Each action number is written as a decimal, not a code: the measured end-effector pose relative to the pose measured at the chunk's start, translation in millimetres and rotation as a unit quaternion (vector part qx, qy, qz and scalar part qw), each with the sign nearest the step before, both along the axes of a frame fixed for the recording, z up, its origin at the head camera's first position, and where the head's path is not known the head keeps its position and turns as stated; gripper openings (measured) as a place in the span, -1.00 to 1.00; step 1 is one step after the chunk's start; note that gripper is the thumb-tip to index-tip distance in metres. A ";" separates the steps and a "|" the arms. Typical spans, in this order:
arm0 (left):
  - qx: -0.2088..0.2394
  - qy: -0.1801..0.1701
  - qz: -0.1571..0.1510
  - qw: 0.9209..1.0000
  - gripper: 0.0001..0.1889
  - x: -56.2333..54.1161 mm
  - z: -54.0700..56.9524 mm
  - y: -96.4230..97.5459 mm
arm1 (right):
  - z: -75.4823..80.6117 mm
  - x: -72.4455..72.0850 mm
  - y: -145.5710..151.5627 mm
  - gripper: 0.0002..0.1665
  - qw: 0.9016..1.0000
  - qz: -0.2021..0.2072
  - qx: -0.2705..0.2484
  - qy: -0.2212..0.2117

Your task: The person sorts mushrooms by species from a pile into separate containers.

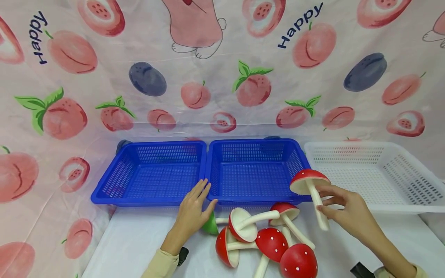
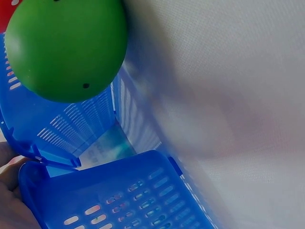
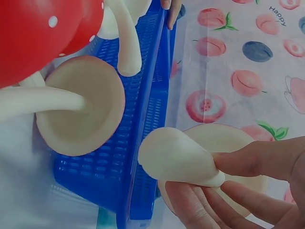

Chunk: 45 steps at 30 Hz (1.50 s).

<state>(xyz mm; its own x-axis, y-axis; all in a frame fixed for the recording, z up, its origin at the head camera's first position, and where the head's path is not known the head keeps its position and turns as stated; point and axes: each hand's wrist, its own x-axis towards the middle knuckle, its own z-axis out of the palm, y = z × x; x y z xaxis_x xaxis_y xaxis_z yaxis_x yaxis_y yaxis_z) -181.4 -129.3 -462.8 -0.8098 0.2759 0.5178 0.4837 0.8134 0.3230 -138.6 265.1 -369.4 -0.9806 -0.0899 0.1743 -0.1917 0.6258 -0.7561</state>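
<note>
While left hand (image 1: 192,208) touches blue baskets (image 1: 139,203), fingers extended, right hand (image 1: 345,204) pinches red mushroom (image 1: 309,181) by its stem (image 1: 315,199): probably light, firm, best held there!

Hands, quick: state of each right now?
Left hand: open, at the rim of the left blue basket.
Right hand: holding a red-capped mushroom.

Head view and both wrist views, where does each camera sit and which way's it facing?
Head: on the head, facing forward and down at blue baskets, white basket and piled mushrooms; left hand and right hand show.
Left wrist: on that wrist, facing a green cap and the blue baskets; fingers show lower left.
Right wrist: on that wrist, facing the held mushroom; thumb and fingers show, plus left fingertips at top.
Head and right wrist views share the held mushroom.
</note>
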 end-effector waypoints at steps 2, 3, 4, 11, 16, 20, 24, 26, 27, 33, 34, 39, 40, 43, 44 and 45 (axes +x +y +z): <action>-0.002 -0.002 0.001 1.000 -0.45 0.1 -0.4 -0.5 | 0.6 -4.0 -1.6 -0.44 1.000 0.002 0.003 0.002; -0.002 -0.003 0.001 1.000 -0.45 0.2 -0.5 -0.6 | 0.5 -6.1 -2.3 -0.44 1.000 0.002 0.004 0.003; -0.002 -0.003 0.001 1.000 -0.44 0.2 -0.6 -0.7 | 0.6 -8.4 -3.1 -0.44 1.000 0.002 0.007 0.004; 0.003 0.005 -0.003 1.000 -0.43 -0.5 -1.6 -1.1 | -0.6 -23.7 -7.8 -0.45 0.999 0.008 0.024 0.024; 0.001 0.004 -0.002 1.000 -0.44 -0.7 -1.5 -1.0 | -2.6 -33.1 -8.5 -0.44 0.999 0.017 0.035 0.033; 0.000 0.005 -0.001 1.000 -0.44 -0.3 -1.3 -0.8 | -1.0 -38.6 -9.8 -0.44 0.999 0.014 0.033 0.013; 0.000 0.005 0.001 1.000 -0.44 0.2 -1.3 -1.0 | 0.1 -44.4 -12.0 -0.44 0.999 0.014 0.038 0.010; 0.000 0.007 0.001 1.000 -0.44 0.0 -1.6 -1.1 | -0.2 -47.6 -12.6 -0.45 0.999 0.014 0.036 0.011; 0.000 0.007 0.001 1.000 -0.45 0.1 -1.4 -1.1 | -0.6 -49.3 -12.7 -0.45 0.999 0.016 0.034 0.012; -0.005 0.005 0.001 1.000 -0.43 -0.9 -2.7 -0.9 | -3.7 -58.4 -13.3 -0.46 1.000 0.018 0.011 -0.002; -0.006 0.005 0.002 1.000 -0.43 -1.3 -3.1 -0.9 | -4.3 -60.3 -13.8 -0.46 1.000 0.017 0.009 -0.005; -0.005 0.009 0.003 1.000 -0.43 -1.8 -3.8 -1.1 | -7.4 -70.9 -16.3 -0.45 1.000 0.015 -0.011 -0.010; -0.005 0.010 0.003 1.000 -0.42 -2.0 -4.4 -1.1 | -8.2 -72.8 -16.6 -0.45 1.000 0.017 -0.016 -0.011; -0.006 0.007 0.004 1.000 -0.43 -1.4 -4.2 -1.2 | -10.4 -78.2 -17.0 -0.44 0.999 0.019 -0.021 -0.016; -0.007 0.006 0.005 1.000 -0.43 -1.4 -4.2 -1.2 | -11.0 -80.0 -17.2 -0.44 0.999 0.020 -0.021 -0.018; -0.007 0.005 0.005 1.000 -0.43 -1.4 -4.2 -1.2 | -11.7 -82.0 -17.5 -0.44 0.999 0.022 -0.023 -0.021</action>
